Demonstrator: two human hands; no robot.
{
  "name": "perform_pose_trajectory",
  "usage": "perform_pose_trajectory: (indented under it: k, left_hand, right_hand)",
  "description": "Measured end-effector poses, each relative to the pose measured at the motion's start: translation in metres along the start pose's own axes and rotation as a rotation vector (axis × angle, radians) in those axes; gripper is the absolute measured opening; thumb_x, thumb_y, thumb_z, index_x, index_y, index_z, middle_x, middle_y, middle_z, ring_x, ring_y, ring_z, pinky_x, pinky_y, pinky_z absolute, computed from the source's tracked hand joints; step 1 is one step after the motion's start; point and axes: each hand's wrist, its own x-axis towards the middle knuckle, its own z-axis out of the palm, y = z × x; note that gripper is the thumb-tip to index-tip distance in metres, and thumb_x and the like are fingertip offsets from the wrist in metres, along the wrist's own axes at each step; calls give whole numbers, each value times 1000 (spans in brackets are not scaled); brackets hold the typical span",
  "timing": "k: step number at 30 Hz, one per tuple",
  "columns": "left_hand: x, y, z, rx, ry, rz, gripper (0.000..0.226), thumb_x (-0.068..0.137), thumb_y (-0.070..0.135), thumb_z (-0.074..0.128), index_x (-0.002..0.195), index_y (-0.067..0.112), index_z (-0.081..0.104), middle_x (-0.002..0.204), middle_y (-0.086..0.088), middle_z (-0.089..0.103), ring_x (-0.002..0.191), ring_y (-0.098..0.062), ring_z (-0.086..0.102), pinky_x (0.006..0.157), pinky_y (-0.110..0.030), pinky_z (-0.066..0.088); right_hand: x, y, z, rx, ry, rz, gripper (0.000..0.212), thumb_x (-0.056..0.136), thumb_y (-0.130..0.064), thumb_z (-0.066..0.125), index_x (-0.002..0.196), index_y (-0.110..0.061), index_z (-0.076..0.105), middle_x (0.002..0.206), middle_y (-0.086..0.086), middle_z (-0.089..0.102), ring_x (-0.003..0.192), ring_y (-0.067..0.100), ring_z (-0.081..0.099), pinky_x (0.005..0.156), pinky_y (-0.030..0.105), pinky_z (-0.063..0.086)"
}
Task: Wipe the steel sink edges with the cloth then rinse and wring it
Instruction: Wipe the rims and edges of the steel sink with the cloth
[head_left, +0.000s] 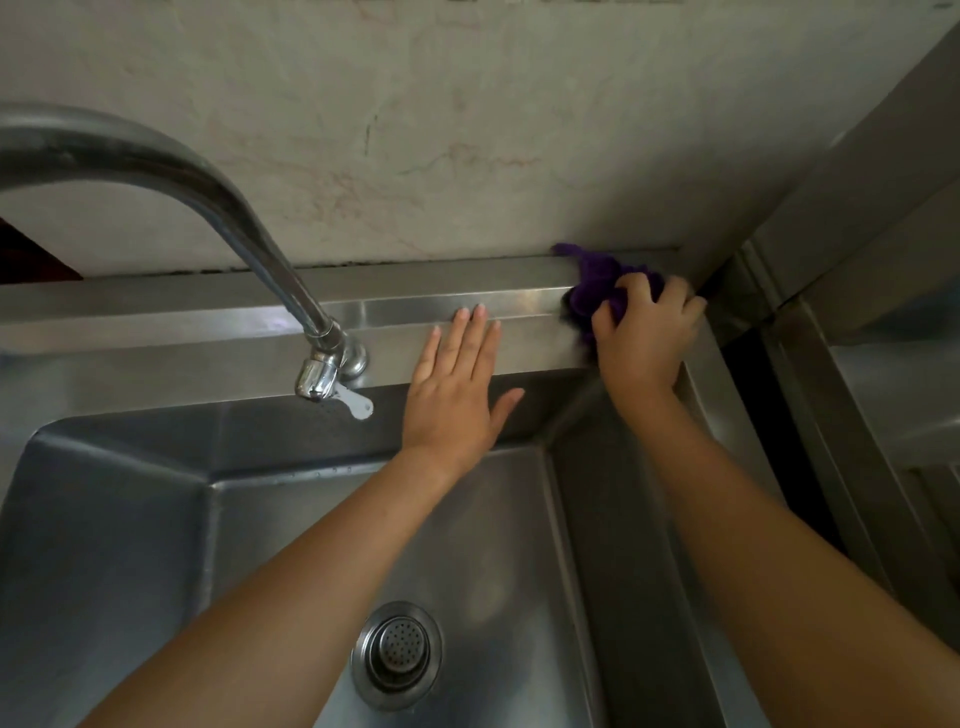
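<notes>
Gripping the purple cloth (597, 283) bunched in the right hand (644, 335), fingers curled round it, at the back right corner of the steel sink (171, 312) — pressed onto the back edge beside the wall (467, 130). Resting the left hand (457, 382) flat, fingers straight, on that same edge, between cloth and faucet (244, 228).

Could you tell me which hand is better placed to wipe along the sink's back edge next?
Probably the right hand: it grips the purple cloth on the back rim. The left hand lies flat there, empty.
</notes>
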Motion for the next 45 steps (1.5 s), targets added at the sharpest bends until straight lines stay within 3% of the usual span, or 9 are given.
perform_pose_trajectory:
  k: [4, 9, 14, 18, 32, 36, 39, 42, 45]
  left_hand:
    - [2, -1, 1, 20, 30, 20, 76, 87, 57, 29, 143, 6, 31, 152, -11, 31, 143, -24, 23, 115, -41, 14]
    - [2, -3, 3, 30, 57, 40, 72, 88, 54, 31, 141, 5, 36, 149, -12, 36, 141, -25, 27, 114, -41, 15]
    - [2, -3, 5, 14, 73, 41, 70, 89, 51, 31, 144, 7, 31, 152, -11, 30, 142, -24, 25, 114, -41, 15]
    - [2, -4, 5, 8, 54, 42, 71, 89, 52, 29, 145, 8, 27, 154, -9, 27, 143, -22, 22, 115, -39, 13]
    - [2, -4, -7, -14, -93, 28, 73, 94, 52, 27, 149, 15, -3, 159, -3, -8, 145, -17, -11, 119, -37, -6]
    - [-7, -8, -14, -235, -105, 47, 64, 97, 48, 24, 149, 15, 8, 159, -3, 1, 145, -14, -6, 118, -34, -7]
    - [-47, -12, -23, -573, 50, -21, 61, 96, 43, 30, 146, 10, 23, 155, -3, 17, 143, -12, 7, 118, -32, 1]
    - [-85, -17, -35, -1050, -10, -376, 49, 98, 30, 41, 144, 16, 32, 149, 0, 35, 139, -13, 31, 116, -32, 21]
    - [-103, -30, -48, -1511, -163, -709, 43, 96, 35, 43, 137, 21, 44, 129, -5, 58, 110, -18, 59, 93, -42, 50]
  right_hand:
    - [-14, -32, 10, 234, -46, -290, 39, 79, -29, 62, 116, -20, 63, 117, 22, 54, 97, 42, 49, 87, 42, 42]
    - [-8, -37, 9, 91, -95, -485, 37, 77, -35, 58, 112, -25, 64, 117, 13, 58, 88, 35, 52, 75, 38, 46]
    - [18, 25, -9, -157, -51, -288, 39, 80, -32, 60, 118, -24, 61, 119, 17, 57, 97, 42, 51, 81, 45, 43]
    - [13, 24, -16, -340, -39, -258, 35, 76, -31, 64, 106, -14, 66, 108, 18, 61, 95, 42, 54, 77, 44, 44]
    - [-59, 20, -41, -223, -121, -103, 31, 85, -37, 55, 100, -11, 64, 109, 13, 54, 101, 35, 48, 86, 43, 38]
    - [-70, 11, -44, -63, -213, -50, 31, 84, -37, 56, 108, -19, 64, 116, 11, 52, 107, 32, 45, 90, 39, 37]
    - [-97, -11, -38, 346, -464, 46, 29, 79, -30, 65, 107, -23, 69, 111, 12, 56, 103, 31, 54, 94, 36, 44]
    - [-135, -37, -36, 707, -633, 148, 32, 75, -20, 74, 107, -21, 69, 107, 9, 57, 102, 24, 58, 100, 37, 44]
    - [-162, -65, -38, 861, -765, 105, 39, 76, -23, 73, 113, -30, 63, 115, 4, 46, 115, 23, 48, 107, 35, 38]
